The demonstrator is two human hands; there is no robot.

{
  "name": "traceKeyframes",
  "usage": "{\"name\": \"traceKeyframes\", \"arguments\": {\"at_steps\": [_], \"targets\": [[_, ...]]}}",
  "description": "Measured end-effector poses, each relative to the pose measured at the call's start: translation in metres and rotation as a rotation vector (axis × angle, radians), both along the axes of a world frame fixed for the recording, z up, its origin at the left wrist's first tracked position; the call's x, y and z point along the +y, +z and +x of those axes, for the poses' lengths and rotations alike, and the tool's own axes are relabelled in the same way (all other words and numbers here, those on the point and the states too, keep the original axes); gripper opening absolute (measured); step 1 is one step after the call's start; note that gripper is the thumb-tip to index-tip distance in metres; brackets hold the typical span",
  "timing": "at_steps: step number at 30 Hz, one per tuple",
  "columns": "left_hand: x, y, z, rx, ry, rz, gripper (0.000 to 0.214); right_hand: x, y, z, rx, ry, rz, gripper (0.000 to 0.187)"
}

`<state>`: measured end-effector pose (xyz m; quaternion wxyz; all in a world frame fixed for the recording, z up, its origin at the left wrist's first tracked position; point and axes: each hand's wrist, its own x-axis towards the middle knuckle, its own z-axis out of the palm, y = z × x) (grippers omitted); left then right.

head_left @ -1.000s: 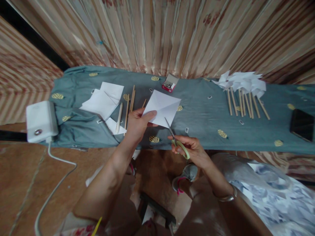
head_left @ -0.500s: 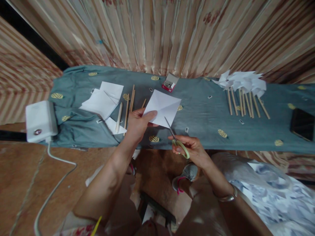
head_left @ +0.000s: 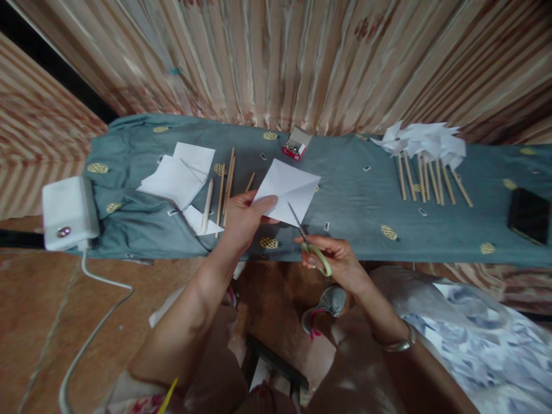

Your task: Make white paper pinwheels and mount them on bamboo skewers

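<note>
My left hand [head_left: 246, 215] pinches the left corner of a creased white paper square [head_left: 293, 184], thumb on top and fingers beneath. In my right hand [head_left: 338, 261] are scissors [head_left: 317, 256] with pale green handles, the fingers closed round the loops. The blades lie at the paper's near corner and point towards its middle; whether they are parted I cannot tell. Left of my left hand lie several wooden sticks [head_left: 230, 175], a thick whitish pointed stick [head_left: 207, 206] and a folded paper piece [head_left: 196, 221]. Beyond them is a pile of white paper squares [head_left: 175, 178].
A small red box [head_left: 294, 150] of metal pins stands open behind the paper. Paper pinwheels on sticks [head_left: 431, 146] lie at right, near a black phone [head_left: 529, 215]. A white power bank [head_left: 69, 210] with a cable is at left. A bag of paper [head_left: 483, 339] stands below right.
The paper and the scissors stay almost in the same place, with the blades still at the near corner. The view has shifted very slightly.
</note>
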<state>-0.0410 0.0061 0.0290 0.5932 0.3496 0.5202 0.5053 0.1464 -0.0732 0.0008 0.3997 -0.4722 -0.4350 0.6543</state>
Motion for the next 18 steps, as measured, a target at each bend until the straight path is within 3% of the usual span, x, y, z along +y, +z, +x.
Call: {"name": "traceKeyframes", "arguments": {"at_steps": [18], "targets": [[-0.001,-0.0025,0.0021,-0.016,-0.027,-0.015,0.03,-0.0005,0.0009,0.0005,0.041,-0.024,-0.045,0.037]]}}
